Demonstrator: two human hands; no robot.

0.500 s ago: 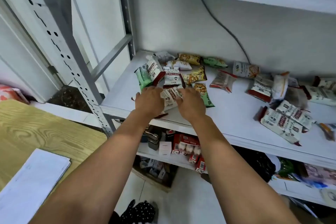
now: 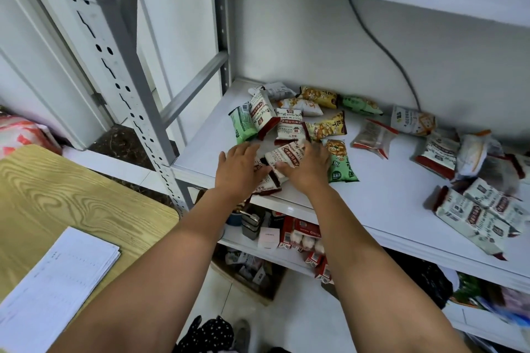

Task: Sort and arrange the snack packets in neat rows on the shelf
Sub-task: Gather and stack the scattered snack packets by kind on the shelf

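Packets (image 2: pixel 284 156) near the shelf (image 2: pixel 372 195) edge sit between left hand (image 2: pixel 239 170) and right hand (image 2: pixel 308 170), both with fingers nearly straight, pressing not gripping, likely to square a row.

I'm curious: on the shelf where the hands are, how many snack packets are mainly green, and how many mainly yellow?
Green packets: 3
Yellow packets: 2
Total: 5
The white packets overlap or blur towards the right, so they are left out.
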